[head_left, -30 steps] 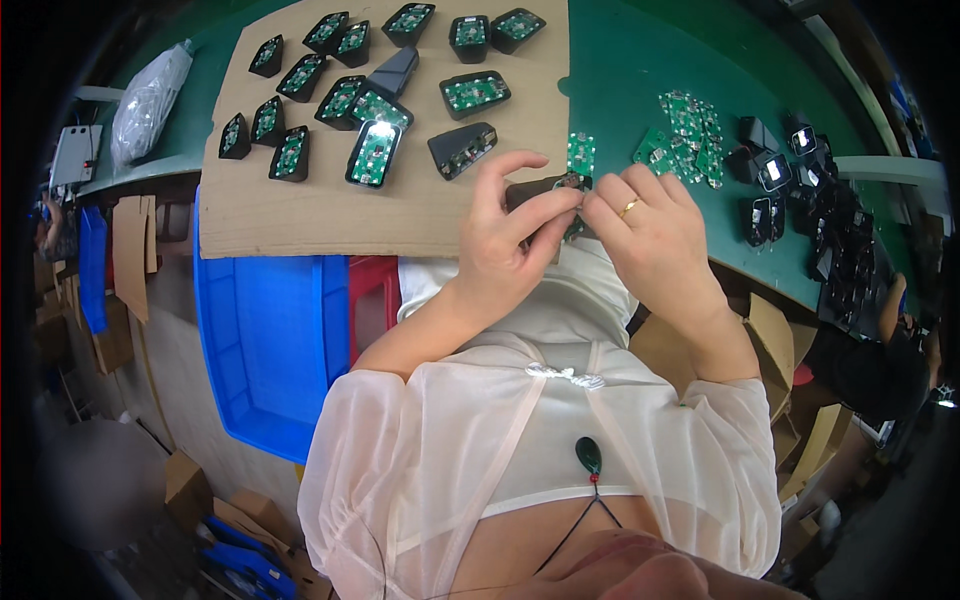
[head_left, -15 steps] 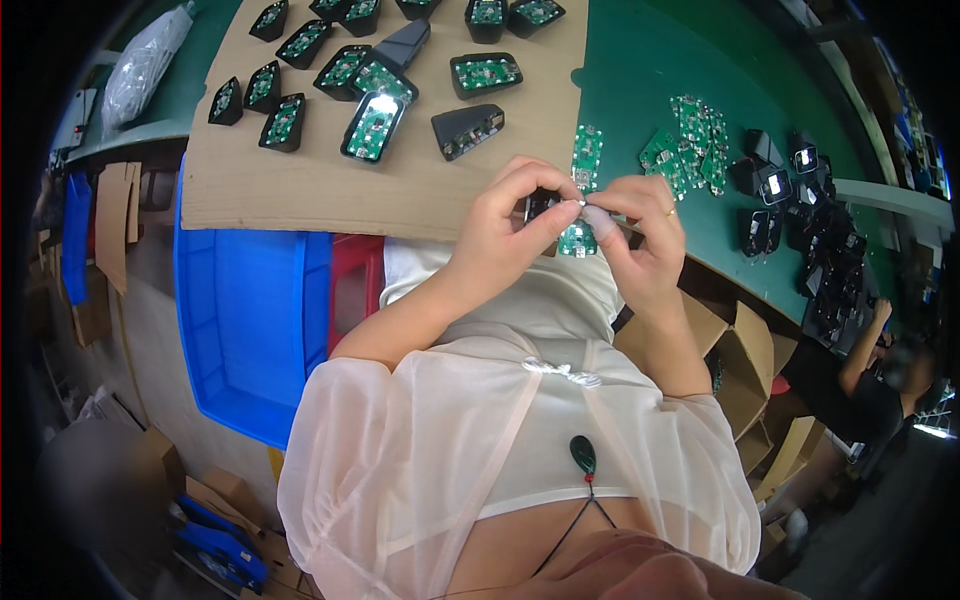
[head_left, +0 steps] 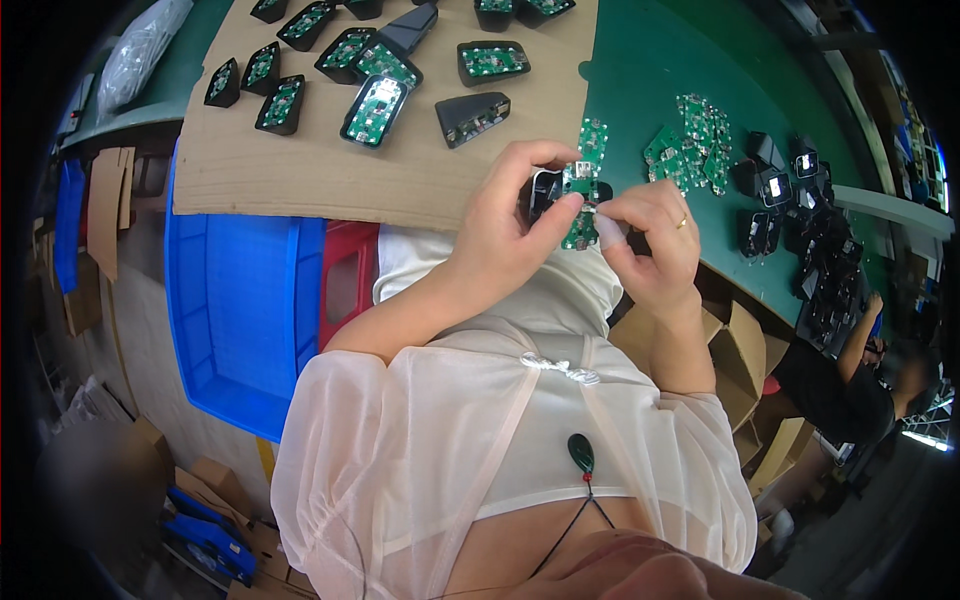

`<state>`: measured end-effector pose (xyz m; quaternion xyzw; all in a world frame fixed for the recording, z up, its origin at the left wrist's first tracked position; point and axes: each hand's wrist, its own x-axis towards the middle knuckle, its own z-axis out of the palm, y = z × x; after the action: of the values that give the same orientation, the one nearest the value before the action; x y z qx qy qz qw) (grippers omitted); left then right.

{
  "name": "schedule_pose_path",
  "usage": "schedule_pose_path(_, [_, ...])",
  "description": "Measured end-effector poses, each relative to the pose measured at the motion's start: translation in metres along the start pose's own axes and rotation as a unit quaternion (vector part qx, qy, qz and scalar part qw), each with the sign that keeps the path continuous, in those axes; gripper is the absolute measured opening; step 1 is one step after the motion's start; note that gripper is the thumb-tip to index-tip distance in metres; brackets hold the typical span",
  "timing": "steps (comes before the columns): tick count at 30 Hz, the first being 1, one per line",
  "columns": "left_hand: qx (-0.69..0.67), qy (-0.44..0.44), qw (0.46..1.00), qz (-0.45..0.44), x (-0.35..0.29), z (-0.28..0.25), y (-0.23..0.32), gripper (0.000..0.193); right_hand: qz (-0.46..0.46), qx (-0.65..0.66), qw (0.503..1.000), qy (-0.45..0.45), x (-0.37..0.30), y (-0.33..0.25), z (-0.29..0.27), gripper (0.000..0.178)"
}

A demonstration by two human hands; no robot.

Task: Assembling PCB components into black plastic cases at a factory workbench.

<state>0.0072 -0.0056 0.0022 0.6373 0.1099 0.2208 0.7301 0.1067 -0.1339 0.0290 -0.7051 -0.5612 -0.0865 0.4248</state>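
Gripping a black housing [head_left: 545,190] and green board [head_left: 580,205], both hands [head_left: 510,215] [head_left: 650,235] hover over cardboard [head_left: 300,165] on green bench [head_left: 640,90].

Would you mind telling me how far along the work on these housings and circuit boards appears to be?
Done, it seems: about a dozen black housings with green boards inside lie on the cardboard sheet. In hand: the left hand holds a black housing while the right hand sets a green board at it. Left: a pile of loose boards and a heap of empty black housings on the green table.
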Motion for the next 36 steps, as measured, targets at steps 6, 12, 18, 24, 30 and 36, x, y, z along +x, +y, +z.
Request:
schedule_pose_path(6, [0.077,-0.034,0.996,-0.009,-0.002,-0.005,0.003,0.029,-0.004,-0.004,1.0,-0.026,0.002,-0.001,-0.001,0.024])
schedule_pose_path(12, [0.048,0.01,0.999,0.007,-0.002,-0.001,0.002,0.025,-0.009,-0.019,0.999,-0.038,0.003,-0.001,-0.001,0.024])
schedule_pose_path(18, [0.11,0.015,0.99,0.083,0.0,-0.001,0.002,0.024,-0.025,-0.033,0.997,-0.072,0.006,-0.003,-0.002,0.023])
schedule_pose_path(24, [0.167,-0.022,0.982,0.086,0.001,-0.008,0.004,0.026,-0.007,-0.022,0.997,-0.071,0.003,0.0,0.004,0.021])
schedule_pose_path(30, [0.171,-0.035,0.98,0.09,0.002,-0.01,0.004,0.025,0.013,0.012,0.996,-0.09,0.004,0.001,0.003,0.016])
schedule_pose_path(36, [0.161,0.036,0.975,0.146,0.003,-0.007,0.001,0.024,0.345,0.35,0.87,0.046,-0.022,0.001,0.008,0.037])
